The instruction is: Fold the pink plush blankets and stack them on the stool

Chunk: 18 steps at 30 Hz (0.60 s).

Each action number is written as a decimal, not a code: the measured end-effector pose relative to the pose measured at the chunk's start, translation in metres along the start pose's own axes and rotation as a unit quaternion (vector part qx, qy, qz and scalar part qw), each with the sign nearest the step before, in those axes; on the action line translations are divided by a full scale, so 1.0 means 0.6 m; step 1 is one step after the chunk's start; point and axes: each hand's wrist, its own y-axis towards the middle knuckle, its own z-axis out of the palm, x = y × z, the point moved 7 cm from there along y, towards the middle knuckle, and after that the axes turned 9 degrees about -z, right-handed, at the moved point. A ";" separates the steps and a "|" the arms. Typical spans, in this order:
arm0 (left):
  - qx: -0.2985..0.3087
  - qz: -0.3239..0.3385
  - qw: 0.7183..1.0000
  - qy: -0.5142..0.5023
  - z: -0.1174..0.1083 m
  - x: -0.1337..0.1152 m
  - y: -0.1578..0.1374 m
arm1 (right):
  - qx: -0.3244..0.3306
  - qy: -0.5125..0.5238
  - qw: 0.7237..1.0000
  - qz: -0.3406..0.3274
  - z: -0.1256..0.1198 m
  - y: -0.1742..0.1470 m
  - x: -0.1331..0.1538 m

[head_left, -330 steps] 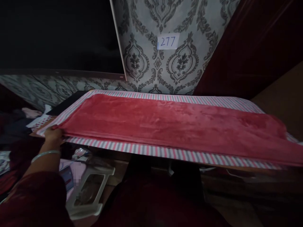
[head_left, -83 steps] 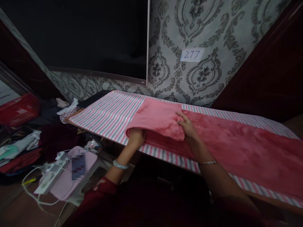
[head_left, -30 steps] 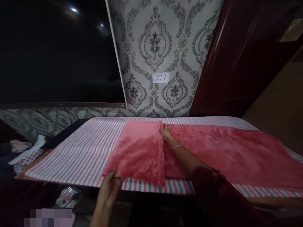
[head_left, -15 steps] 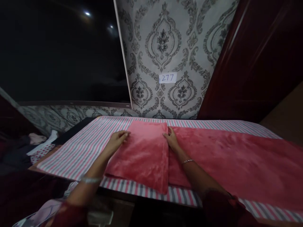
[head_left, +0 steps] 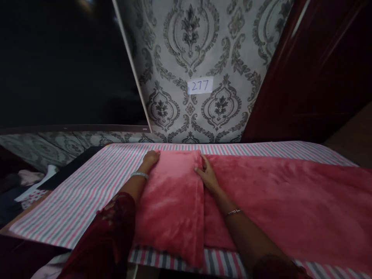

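Over striped cloth [head_left: 87, 182], you were seemingly squaring folded red fabric [head_left: 171, 201] between your left grip [head_left: 150, 157], its hold unclear, and spread right grip [head_left: 209, 178], next needing aligned edges.

I get coral-red fabric [head_left: 171, 201] over my feed's centre and right, a pink-grey-white striped cover [head_left: 78, 193] at left, charcoal damask on pale grey wallpaper [head_left: 190, 50] top centre, a deep maroon panel [head_left: 314, 85] upper right.
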 end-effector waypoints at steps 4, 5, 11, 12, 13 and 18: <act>-0.031 -0.005 0.999 0.021 0.012 0.003 -0.013 | 0.004 0.013 1.000 -0.003 0.008 0.004 -0.006; -0.039 -0.006 0.999 0.026 0.012 0.005 -0.014 | 0.003 0.012 1.000 -0.005 0.010 0.005 -0.007; -0.039 0.007 0.998 0.056 -0.004 0.001 -0.018 | -0.008 -0.004 1.000 0.019 0.013 0.011 -0.017; -0.049 0.013 0.997 0.058 -0.012 -0.005 -0.025 | -0.014 -0.004 1.000 0.023 0.012 0.011 -0.018; -0.064 0.028 0.996 0.062 -0.020 -0.016 -0.035 | -0.017 -0.001 1.000 0.023 0.012 0.012 -0.017; -0.041 0.264 0.958 0.106 -0.001 -0.132 -0.130 | -0.007 0.003 1.000 0.009 0.017 0.018 -0.006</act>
